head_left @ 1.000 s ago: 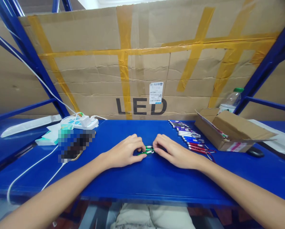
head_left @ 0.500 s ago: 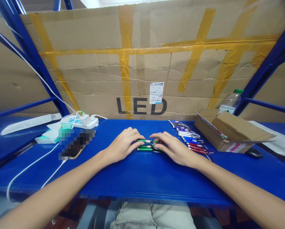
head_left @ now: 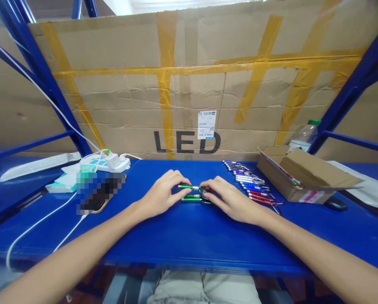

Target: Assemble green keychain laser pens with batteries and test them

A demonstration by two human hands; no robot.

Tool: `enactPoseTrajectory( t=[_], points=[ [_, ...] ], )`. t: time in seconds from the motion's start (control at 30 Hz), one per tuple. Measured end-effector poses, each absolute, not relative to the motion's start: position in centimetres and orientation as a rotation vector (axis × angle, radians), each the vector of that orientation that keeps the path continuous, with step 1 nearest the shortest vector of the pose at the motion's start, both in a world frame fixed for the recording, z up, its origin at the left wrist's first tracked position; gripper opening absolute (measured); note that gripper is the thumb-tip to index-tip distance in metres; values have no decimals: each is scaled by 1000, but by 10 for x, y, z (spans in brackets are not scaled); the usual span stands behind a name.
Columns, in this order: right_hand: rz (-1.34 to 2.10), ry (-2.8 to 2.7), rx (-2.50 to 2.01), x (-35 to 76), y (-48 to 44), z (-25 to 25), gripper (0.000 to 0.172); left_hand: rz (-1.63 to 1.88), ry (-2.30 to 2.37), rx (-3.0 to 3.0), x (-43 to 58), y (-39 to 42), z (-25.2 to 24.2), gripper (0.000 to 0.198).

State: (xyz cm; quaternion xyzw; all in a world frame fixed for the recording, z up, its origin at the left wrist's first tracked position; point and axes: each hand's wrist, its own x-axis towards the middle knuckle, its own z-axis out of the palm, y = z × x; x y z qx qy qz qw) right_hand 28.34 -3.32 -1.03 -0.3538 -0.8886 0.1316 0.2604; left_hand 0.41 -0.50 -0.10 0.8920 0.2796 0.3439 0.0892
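Small green metal keychain flashlights with clips lie at the middle of the blue table. My left hand [head_left: 160, 193] has thumb and index finger on either side of the body of the upper green keychain flashlight [head_left: 189, 187]. My right hand [head_left: 228, 196] pinches the same flashlight's clip end, its fingertips partly hiding the green clip. Just below, against the tabletop, rests another green keychain flashlight [head_left: 191, 199], its right end close under my right fingers. Right of that hand, a row of similar flashlights [head_left: 252, 185] runs from purple and silver to blue and red.
An open cardboard box [head_left: 303, 179] stands right of the row, with a black mouse [head_left: 336, 203] and a bottle [head_left: 305, 136] beside it. Leftward lie a phone [head_left: 102, 196], a white power strip [head_left: 119, 164] and cables. A large cardboard sheet [head_left: 128, 109] forms the back.
The upper green flashlight has shifted slightly left, and more of its left end shows between my left fingers. My right fingers have closed in on its clip end. The view has tilted slightly.
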Motion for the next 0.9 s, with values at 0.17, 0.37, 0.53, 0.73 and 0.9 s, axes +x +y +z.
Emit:
enactPoseTrajectory(
  t=[0.17, 0.37, 0.53, 0.73, 0.9],
  points=[
    [523, -2333, -982, 276, -40, -3, 21, 1041, 832, 2434, 10, -8, -2, 21],
    [897, -2207, -972, 267, -44, -3, 33, 989, 722, 2363, 17, -13, -6, 25],
    [1092, -2071, -964, 269, -42, -6, 31, 1037, 740, 1903, 15, -2, -7, 53],
    [1072, -2036, -949, 274, -36, -4, 30, 1028, 670, 1283, 9, 11, 1, 75],
    [1016, -2044, -1074, 274, -36, -6, 37, 979, 614, 1124, 5, 13, 5, 82]
  ],
)
